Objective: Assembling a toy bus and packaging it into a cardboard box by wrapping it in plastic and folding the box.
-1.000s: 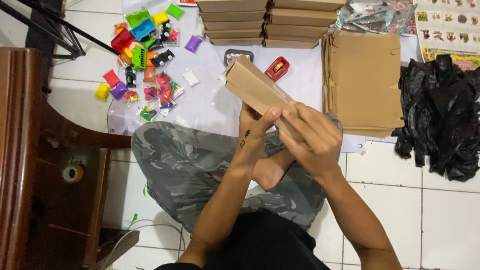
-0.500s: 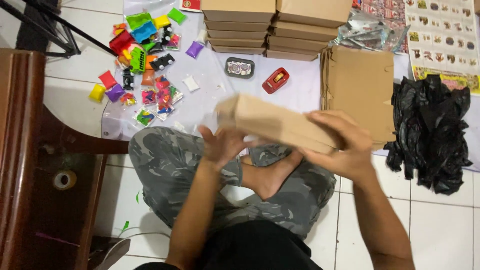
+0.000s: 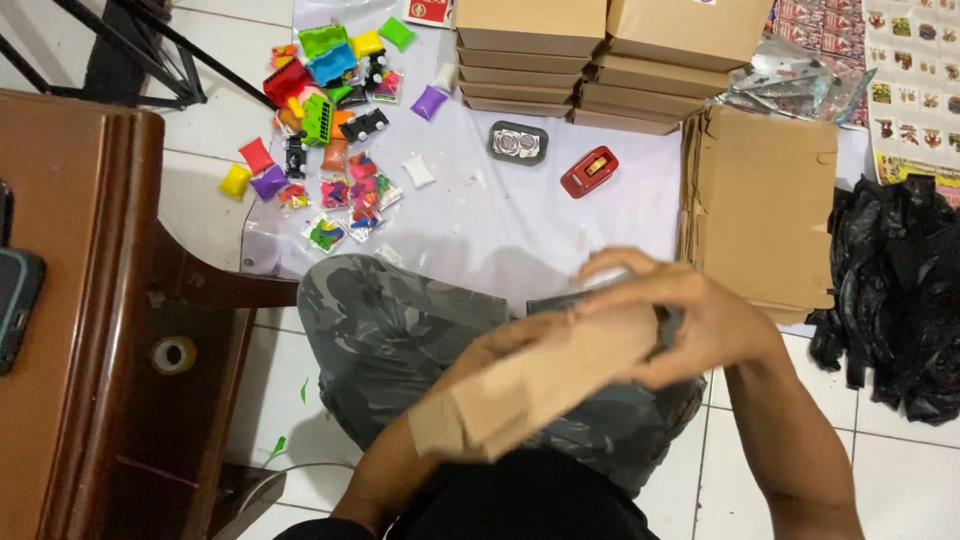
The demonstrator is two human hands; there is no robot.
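Here, the items as seen from above:
Box: a brown cardboard box (image 3: 545, 385), blurred, tilted, held over the lap.
Right hand (image 3: 690, 320): fingers curled over the box's upper end, clamped on it.
Left hand (image 3: 500, 345): under the box, mostly hidden, gripping its lower side.
Sheet: a white sheet (image 3: 480, 220) on the tiled floor ahead of the knees.
On sheet: a heap of coloured toys (image 3: 325, 110), a red tape dispenser (image 3: 589, 171), a small dark tray (image 3: 518, 143).
Beyond: stacked boxes (image 3: 610, 50); flat cardboard (image 3: 760, 210) to the right; black bags (image 3: 900, 290) beside it.
Left: a brown bench (image 3: 90, 330).
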